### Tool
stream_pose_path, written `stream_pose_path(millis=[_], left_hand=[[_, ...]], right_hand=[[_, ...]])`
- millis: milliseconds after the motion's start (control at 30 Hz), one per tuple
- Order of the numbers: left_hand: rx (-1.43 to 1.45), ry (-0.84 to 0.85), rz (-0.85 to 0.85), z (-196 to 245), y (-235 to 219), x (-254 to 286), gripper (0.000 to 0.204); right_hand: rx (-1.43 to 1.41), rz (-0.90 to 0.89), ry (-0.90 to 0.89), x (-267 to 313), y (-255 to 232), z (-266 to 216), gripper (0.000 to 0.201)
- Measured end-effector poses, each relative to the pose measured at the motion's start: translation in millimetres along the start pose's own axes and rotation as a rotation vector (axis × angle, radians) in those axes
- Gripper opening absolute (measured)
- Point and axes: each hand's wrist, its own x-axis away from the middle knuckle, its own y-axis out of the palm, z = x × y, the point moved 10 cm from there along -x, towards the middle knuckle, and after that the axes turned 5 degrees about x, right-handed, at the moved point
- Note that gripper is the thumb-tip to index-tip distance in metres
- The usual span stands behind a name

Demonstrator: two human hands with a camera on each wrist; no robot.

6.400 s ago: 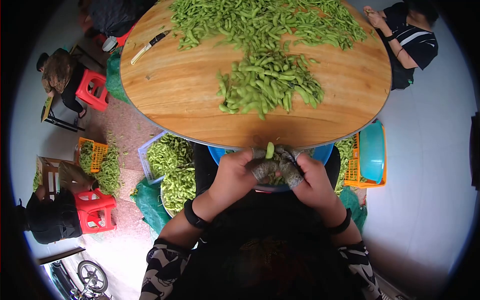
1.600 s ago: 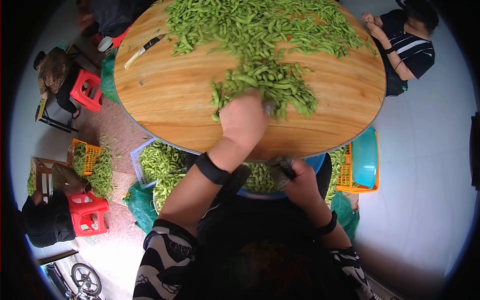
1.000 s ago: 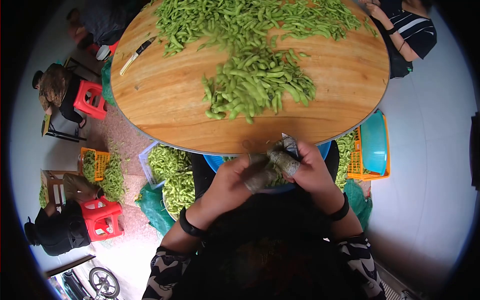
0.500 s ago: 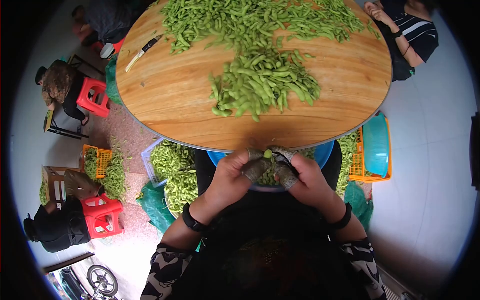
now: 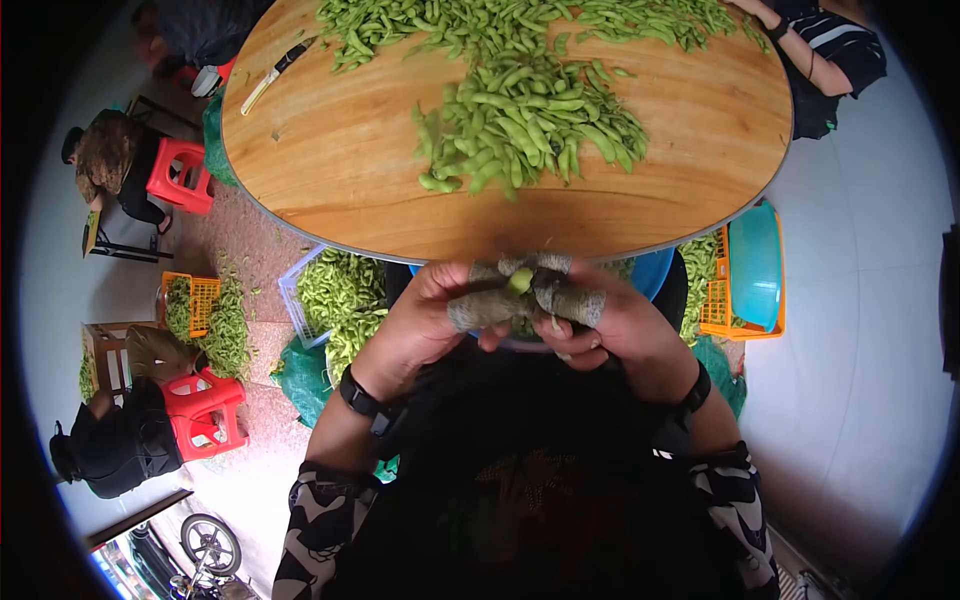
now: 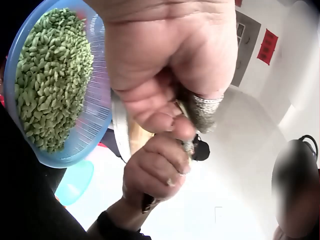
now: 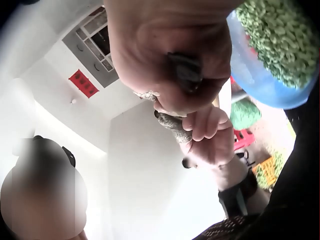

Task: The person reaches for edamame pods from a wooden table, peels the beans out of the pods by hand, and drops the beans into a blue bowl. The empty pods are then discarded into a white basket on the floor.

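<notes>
My left hand (image 5: 425,315) and right hand (image 5: 610,325) meet over my lap, just below the table's near edge. Grey tape wraps the thumb and a finger of each. A green soybean pod (image 5: 521,281) is pinched by the left fingers, its end showing between the hands. The right hand is curled round a small knife, whose dark handle (image 7: 185,70) crosses the palm in the right wrist view; its blade is hidden. In the left wrist view, shelled beans (image 6: 55,80) fill much of a blue basket (image 6: 75,159) beneath. A loose pile of pods (image 5: 530,125) lies ahead on the table.
The oval wooden table (image 5: 330,190) carries more pods (image 5: 450,25) and another knife (image 5: 278,75). Crates and sacks flank my legs: a white crate (image 5: 290,290) left, an orange crate (image 5: 715,310) with a turquoise basin (image 5: 755,265) right. Other people sit around on red stools (image 5: 205,410).
My left hand reached onto the pod pile, then came back to the right hand with a pod. Both hands now sit slightly higher in the head view; the right kept the knife.
</notes>
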Motion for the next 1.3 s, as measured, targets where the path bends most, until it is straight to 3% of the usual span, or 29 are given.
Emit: stream_pose_path(millis=[33, 67, 133, 167, 267, 300, 367, 433, 500, 533, 600, 667, 700, 733, 767, 800, 867, 1000, 1033, 1100, 1167, 1233, 1300], left_hand=[[-0.251, -0.006, 0.040, -0.4, -8.6, -1.3, 0.013], [-0.248, -0.007, 0.041, -1.1, -9.0, -3.4, 0.013], [-1.218, 0.519, 0.032, 36.6, 21.0, 4.9, 0.010], [-1.544, 0.633, 0.040, 38.0, 32.6, 8.9, 0.011], [-1.778, 0.774, 0.048, 26.9, 47.1, 12.1, 0.013], [-1.812, 0.742, 0.057, 18.1, 45.2, 10.5, 0.013], [-1.822, 0.679, 0.051, 3.2, 34.5, 8.3, 0.013], [-1.827, 0.622, 0.045, -5.9, 29.4, 7.8, 0.017], [-0.762, 0.158, 0.092, -21.1, -8.0, -2.9, 0.024], [-0.762, 0.159, 0.088, -17.1, -3.9, -2.1, 0.024], [-0.030, -0.162, 0.078, -39.0, -0.6, 0.8, 0.029], [-0.159, -0.168, 0.033, -37.9, -0.4, 1.7, 0.023], [-0.286, -0.178, -0.013, -39.4, 1.1, 2.0, 0.017], [-0.287, -0.177, -0.014, -41.1, 0.2, 1.5, 0.017], [-0.551, -0.112, -0.012, -37.2, -1.0, -0.4, 0.014], [-0.814, -0.045, -0.010, -32.8, 0.2, -1.2, 0.011], [-0.905, -0.027, -0.056, -35.3, 8.1, 0.3, 0.011], [-1.007, -0.007, -0.170, -47.1, 12.6, 4.6, 0.011], [-1.007, -0.005, -0.168, -47.2, 12.4, 6.3, 0.011], [-0.959, -0.132, -0.052, -52.0, -1.5, 8.4, 0.011], [-0.961, -0.133, 0.008, -45.8, -10.2, 11.7, 0.012], [-0.959, -0.134, 0.078, -42.6, -21.4, 16.4, 0.012], [-1.011, -0.024, 0.205, -32.4, -33.0, 21.2, 0.010]], right_hand=[[0.040, 0.020, -0.037, -0.1, -3.5, -2.2, 0.028], [0.039, 0.021, -0.033, -0.2, -4.0, 1.3, 0.028], [0.289, 0.187, -0.016, 1.0, -20.4, 9.2, 0.027], [0.418, 0.211, -0.031, 1.0, -25.0, 11.0, 0.028], [0.573, 0.296, -0.084, 4.9, -31.9, 14.9, 0.027], [0.568, 0.295, -0.085, 3.1, -34.7, 21.0, 0.027], [0.921, 0.417, -0.328, 7.0, -36.2, 4.3, 0.026], [0.836, 0.414, -0.324, 7.6, -40.5, 10.0, 0.024], [0.754, 0.411, -0.319, 10.9, -43.0, 12.6, 0.022], [0.618, 0.376, -0.249, 10.5, -45.1, 21.2, 0.021], [0.488, 0.336, -0.183, 12.7, -45.6, 25.7, 0.019], [0.016, 0.185, -0.058, 12.4, -36.3, 38.8, 0.019], [0.016, 0.185, -0.061, 12.4, -37.4, 39.2, 0.019], [0.099, 0.299, -0.024, 14.1, -50.3, 43.8, 0.021], [0.183, 0.412, 0.015, 16.4, -63.4, 48.2, 0.024], [0.184, 0.412, 0.016, 12.0, -66.5, 54.0, 0.024], [1.094, 0.577, -0.592, 22.8, -46.1, 0.3, 0.030], [1.210, 0.550, -0.505, 13.3, -50.2, 7.8, 0.028], [1.352, 0.561, -0.516, 12.0, -43.7, 7.5, 0.028], [1.494, 0.573, -0.524, 9.0, -42.0, 10.3, 0.028], [1.560, 0.652, -0.387, 3.8, -65.9, 18.7, 0.022], [1.600, 0.695, -0.372, 13.5, -66.5, 12.8, 0.021], [1.701, 0.771, -0.379, 27.2, -62.2, 7.3, 0.023]])
